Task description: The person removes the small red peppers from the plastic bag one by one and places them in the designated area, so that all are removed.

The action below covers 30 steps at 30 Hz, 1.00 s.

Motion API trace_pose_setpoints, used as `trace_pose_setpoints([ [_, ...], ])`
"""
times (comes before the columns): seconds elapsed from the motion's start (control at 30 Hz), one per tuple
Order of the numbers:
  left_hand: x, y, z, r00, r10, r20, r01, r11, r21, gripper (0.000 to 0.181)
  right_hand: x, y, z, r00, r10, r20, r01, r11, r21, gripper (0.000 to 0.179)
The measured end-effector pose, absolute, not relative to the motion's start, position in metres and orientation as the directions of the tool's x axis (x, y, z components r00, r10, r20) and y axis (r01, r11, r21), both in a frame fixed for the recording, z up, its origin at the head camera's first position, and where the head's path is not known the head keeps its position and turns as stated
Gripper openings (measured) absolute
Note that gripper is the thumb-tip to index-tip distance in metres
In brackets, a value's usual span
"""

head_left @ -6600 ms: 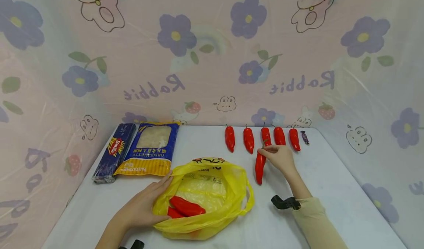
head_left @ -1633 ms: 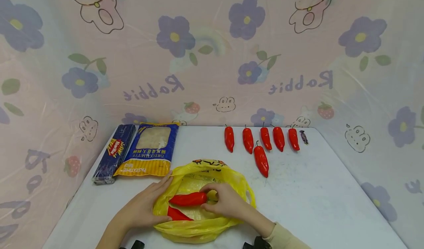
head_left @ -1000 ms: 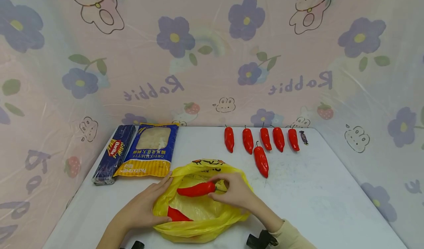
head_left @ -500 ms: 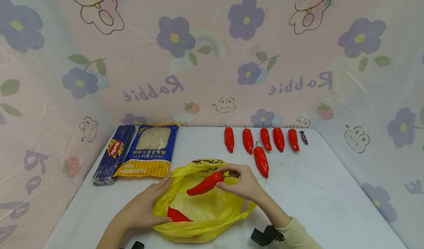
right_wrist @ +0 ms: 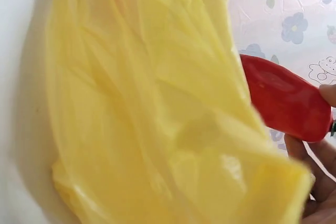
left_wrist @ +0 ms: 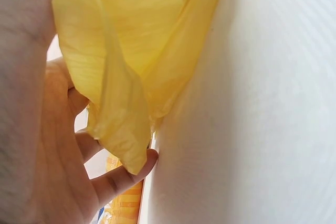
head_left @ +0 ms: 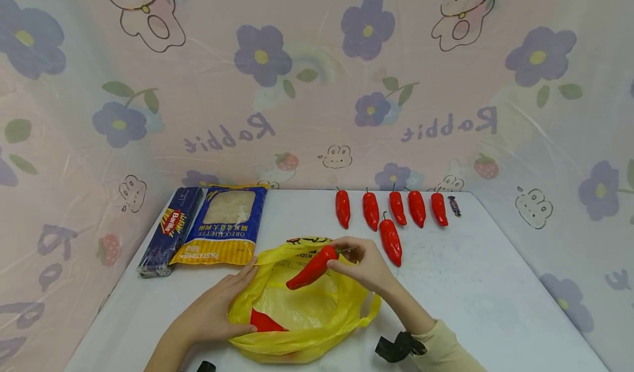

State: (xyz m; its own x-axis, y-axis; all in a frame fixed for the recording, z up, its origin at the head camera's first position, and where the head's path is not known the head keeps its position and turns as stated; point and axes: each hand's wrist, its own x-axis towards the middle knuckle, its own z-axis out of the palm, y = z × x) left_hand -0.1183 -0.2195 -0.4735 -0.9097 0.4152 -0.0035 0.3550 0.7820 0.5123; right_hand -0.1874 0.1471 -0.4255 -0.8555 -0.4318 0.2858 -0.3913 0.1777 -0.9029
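My right hand (head_left: pixel 364 262) grips a red chili pepper (head_left: pixel 313 267) near its stem end and holds it over the mouth of a yellow plastic bag (head_left: pixel 297 342). Tilted, the pepper's tip points down to the left; the right wrist view shows part of this pepper (right_wrist: pixel 283 98) beyond the bag's side. At the bag's left, my left hand (head_left: pixel 210 308) holds the rim, thumb over the edge and fingers along the outside. The left wrist view has the fingers (left_wrist: pixel 118 182) behind the yellow film. Inside the bag lies another red pepper (head_left: pixel 266 321), partly hidden by the rim.
Several red peppers line the white table's back right, including one pepper (head_left: pixel 343 209); another pepper (head_left: pixel 391 242) lies nearer. A small wrapped candy (head_left: pixel 454 206) is at the row's right end. Back left are a blue spaghetti pack (head_left: pixel 170 231) and an orecchiette bag (head_left: pixel 223 223).
Earlier, my right hand set a pepper down in front of the row. It then gripped one inside the bag and raised it up and right. My left hand stayed put.
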Motion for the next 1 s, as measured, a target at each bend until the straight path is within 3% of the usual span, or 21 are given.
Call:
trace_pose_setpoints([
  [0.37, -0.117, -0.219, -0.472, -0.904, 0.427, 0.024, 0.38, 0.776, 0.504, 0.116, -0.193, 0.15, -0.422, -0.88, -0.402, 0.253, -0.312, 0.089, -0.946, 0.029],
  [1.0, -0.117, -0.217, -0.468, -0.91, 0.415, -0.011, 0.349, 0.779, 0.52, 0.116, -0.196, 0.172, -0.393, -0.884, -0.323, 0.338, -0.376, 0.062, -0.924, 0.028],
])
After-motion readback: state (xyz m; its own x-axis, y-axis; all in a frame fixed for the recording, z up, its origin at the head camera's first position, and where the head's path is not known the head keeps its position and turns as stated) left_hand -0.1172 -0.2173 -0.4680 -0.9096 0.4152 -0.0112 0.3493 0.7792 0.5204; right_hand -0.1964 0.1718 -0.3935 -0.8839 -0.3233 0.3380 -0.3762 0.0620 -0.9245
